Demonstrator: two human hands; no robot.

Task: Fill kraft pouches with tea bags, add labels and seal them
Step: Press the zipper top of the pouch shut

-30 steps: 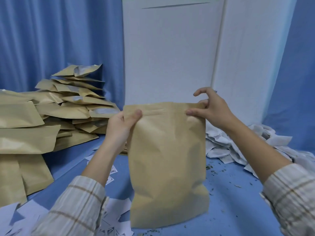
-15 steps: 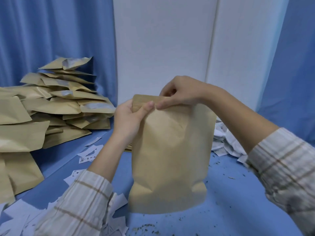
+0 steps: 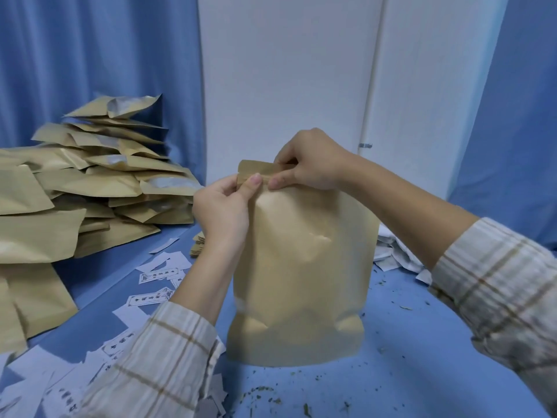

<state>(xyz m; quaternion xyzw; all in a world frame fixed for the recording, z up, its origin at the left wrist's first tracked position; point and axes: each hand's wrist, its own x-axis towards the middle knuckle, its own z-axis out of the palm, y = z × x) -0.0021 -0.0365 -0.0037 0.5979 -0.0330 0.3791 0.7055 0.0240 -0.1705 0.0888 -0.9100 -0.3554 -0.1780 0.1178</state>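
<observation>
A tall tan kraft paper stand-up pouch (image 3: 298, 267) is stood upright on the blue counter (image 3: 407, 357), directly below both hands. Its top strip is pinched by the left hand (image 3: 223, 206) at the left corner and by the right hand (image 3: 310, 161) just beside it. The strip's right end is hidden behind the right hand; the pouch's contents cannot be seen.

Kraft pouch (image 3: 301, 267) contents hidden. Right hand (image 3: 313, 161) covers part of its top strip. Label slips (image 3: 150, 297) print too small to read. Pouch pile (image 3: 75, 191) cut off left; tea bags (image 3: 394, 254) mostly behind forearm.
</observation>
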